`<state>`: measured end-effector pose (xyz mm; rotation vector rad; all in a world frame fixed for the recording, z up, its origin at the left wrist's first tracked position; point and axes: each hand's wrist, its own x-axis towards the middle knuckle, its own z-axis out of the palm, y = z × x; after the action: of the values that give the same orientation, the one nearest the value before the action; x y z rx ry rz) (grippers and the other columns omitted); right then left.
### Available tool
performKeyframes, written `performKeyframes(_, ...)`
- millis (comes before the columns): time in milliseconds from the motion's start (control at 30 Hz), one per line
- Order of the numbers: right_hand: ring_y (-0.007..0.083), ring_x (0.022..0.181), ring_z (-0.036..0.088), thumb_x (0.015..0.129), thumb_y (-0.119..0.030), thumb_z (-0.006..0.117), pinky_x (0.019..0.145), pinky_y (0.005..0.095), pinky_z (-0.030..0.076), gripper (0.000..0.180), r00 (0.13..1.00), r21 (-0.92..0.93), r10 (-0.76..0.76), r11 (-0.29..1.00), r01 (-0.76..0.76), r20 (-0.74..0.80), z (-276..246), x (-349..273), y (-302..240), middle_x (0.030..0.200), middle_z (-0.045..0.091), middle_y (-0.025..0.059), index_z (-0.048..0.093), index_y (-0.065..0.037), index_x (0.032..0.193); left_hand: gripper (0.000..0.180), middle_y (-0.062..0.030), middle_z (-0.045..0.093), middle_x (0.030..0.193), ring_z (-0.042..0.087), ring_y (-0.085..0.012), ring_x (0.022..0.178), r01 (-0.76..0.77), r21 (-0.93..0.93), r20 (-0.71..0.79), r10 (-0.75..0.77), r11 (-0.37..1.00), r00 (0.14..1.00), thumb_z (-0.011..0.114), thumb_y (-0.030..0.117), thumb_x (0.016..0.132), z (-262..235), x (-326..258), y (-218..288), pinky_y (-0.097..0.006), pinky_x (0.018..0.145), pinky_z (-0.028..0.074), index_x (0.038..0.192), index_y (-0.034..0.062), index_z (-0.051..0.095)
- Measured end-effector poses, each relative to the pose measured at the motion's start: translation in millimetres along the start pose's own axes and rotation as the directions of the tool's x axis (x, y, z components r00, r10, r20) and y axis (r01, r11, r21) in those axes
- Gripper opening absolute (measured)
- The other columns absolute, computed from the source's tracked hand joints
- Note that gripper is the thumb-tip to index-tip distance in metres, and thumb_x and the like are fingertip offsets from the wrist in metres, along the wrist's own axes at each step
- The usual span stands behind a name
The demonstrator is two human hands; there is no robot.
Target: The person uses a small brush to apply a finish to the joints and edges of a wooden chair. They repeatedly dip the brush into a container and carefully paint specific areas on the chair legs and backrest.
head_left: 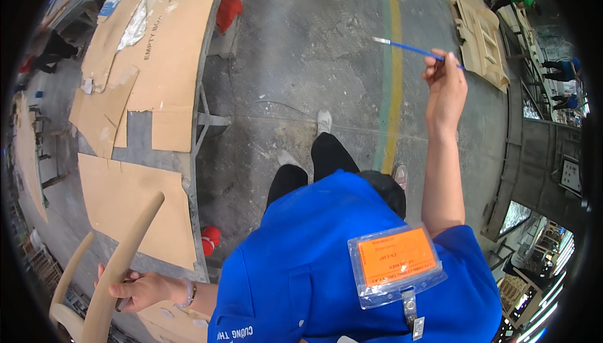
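My left hand (139,289) is closed around a curved pale wooden chair part (122,258) at the lower left, beside a workbench. My right hand (445,82) is raised out to the right over the concrete floor and pinches a thin blue-handled brush (411,49), whose pale tip points left. I wear a blue shirt with an orange badge (396,258) in a clear sleeve. My dark trousers and light shoes (323,120) show below me on the floor.
A long workbench (195,173) covered with cardboard sheets runs along the left. Red stools (211,237) stand at its edge. A yellow and green floor line (393,60) runs ahead. Wooden panels (483,41) lie at upper right, where other people work.
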<state>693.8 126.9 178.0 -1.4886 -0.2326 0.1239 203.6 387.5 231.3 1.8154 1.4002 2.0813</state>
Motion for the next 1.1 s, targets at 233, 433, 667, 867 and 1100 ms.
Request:
performKeyframes(233,0.012,0.079,0.056,0.111,-0.028,0.049,0.076,0.03,0.05,0.036,0.998,-0.01,0.014,1.0,-0.014,-0.054,-1,5,2,0.093,0.067,0.0069,0.065,0.004,0.115,0.055,-0.0186,0.074,0.108,0.035,-0.0076,0.054,0.056,0.035,-0.025,-0.055,0.998,0.998,0.06,0.044,0.106,-1,3,2,-0.02,0.047,0.033,0.118,-0.0095,0.058)
performKeyframes(433,0.0117,0.079,0.056,0.111,-0.027,0.049,0.075,0.0295,0.05,0.035,0.993,-0.006,0.035,0.999,-0.036,-0.11,-22,-3,25,0.093,0.067,0.0071,0.065,0.004,0.115,0.046,-0.0155,0.076,0.108,0.039,-0.0067,0.056,0.018,-0.024,-0.032,-0.019,1.0,0.999,0.064,0.039,0.105,10,8,3,-0.021,0.049,0.034,0.108,-0.0073,0.062)
performKeyframes(667,0.0101,0.075,0.057,0.111,-0.027,0.049,0.071,0.0281,0.049,0.034,0.983,0.064,0.061,0.997,-0.05,-0.174,-40,7,36,0.09,0.07,0.0062,0.068,0.002,0.111,0.042,-0.0155,0.077,0.107,0.041,-0.0075,0.056,0.058,-0.022,-0.049,-0.059,0.998,0.997,0.065,0.035,0.105,22,9,9,-0.021,0.049,0.035,0.104,-0.0058,0.058)
performKeyframes(867,0.0106,0.076,0.057,0.111,-0.027,0.049,0.073,0.0285,0.049,0.034,0.992,0.022,0.08,0.997,-0.078,-0.102,-18,10,44,0.091,0.069,0.006,0.067,0.002,0.112,0.041,-0.0151,0.077,0.106,0.041,-0.0076,0.056,0.045,-0.005,-0.045,-0.045,0.999,0.998,0.065,0.035,0.105,21,7,17,-0.021,0.048,0.034,0.103,-0.0058,0.059)
performKeyframes(1100,0.0118,0.079,0.055,0.112,-0.027,0.048,0.076,0.029,0.048,0.035,0.993,0.05,0.096,0.994,-0.093,-0.065,3,15,34,0.092,0.066,0.006,0.064,0.004,0.114,0.043,-0.0152,0.077,0.105,0.042,-0.0083,0.056,0.105,0.017,-0.049,-0.104,0.994,0.993,0.067,0.036,0.104,23,13,20,-0.021,0.048,0.036,0.11,-0.0052,0.055)
